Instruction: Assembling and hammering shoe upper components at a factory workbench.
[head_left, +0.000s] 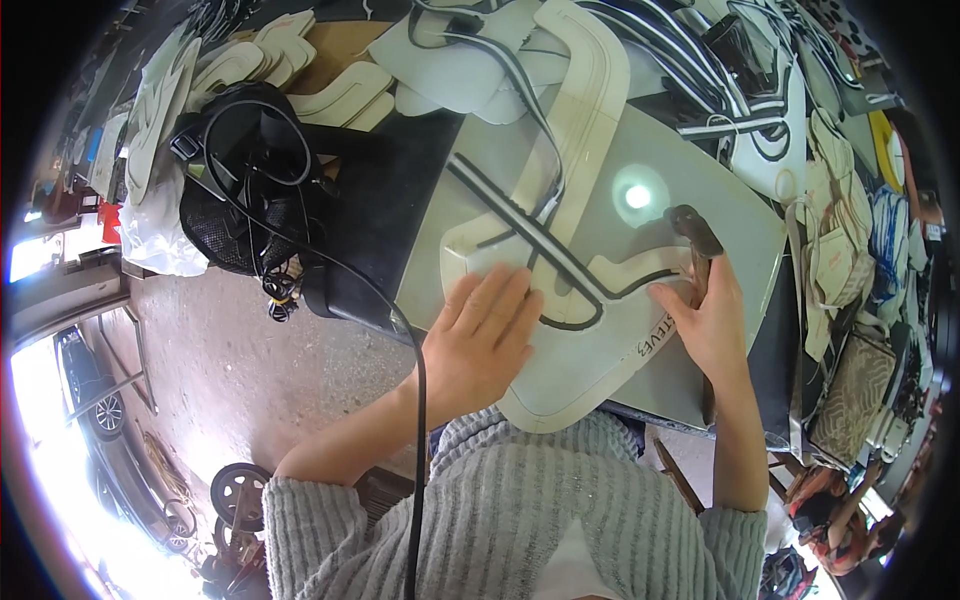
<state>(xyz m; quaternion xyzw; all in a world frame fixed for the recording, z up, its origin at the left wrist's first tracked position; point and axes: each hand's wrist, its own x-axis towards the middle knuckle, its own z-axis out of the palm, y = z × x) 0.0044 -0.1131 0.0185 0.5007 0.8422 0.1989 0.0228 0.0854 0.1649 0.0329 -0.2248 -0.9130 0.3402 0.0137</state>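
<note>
My left hand [480, 335] lies palm down, fingers stretched out, on a flat cream cut-out panel [535, 400]. Black and white piping strip [545, 245] runs over the panel, turns back near its middle and passes close to my left fingertips. My right hand [715, 320] is wrapped round the handle of a hammer [697, 232], whose dark head points up and away from me. Beside that hand, a curved cream edge of the panel carries a dark line of piping. Under everything lies a glossy grey board [740, 220], which reflects a bright light.
A black mesh bag [225, 225] with straps sits on the left. Stacked cream cut pieces [345, 95] lie at the far left, with more piping [690, 70] at the far right. A black cable [420, 480] hangs across the view. Another person [840, 520] is at the lower right.
</note>
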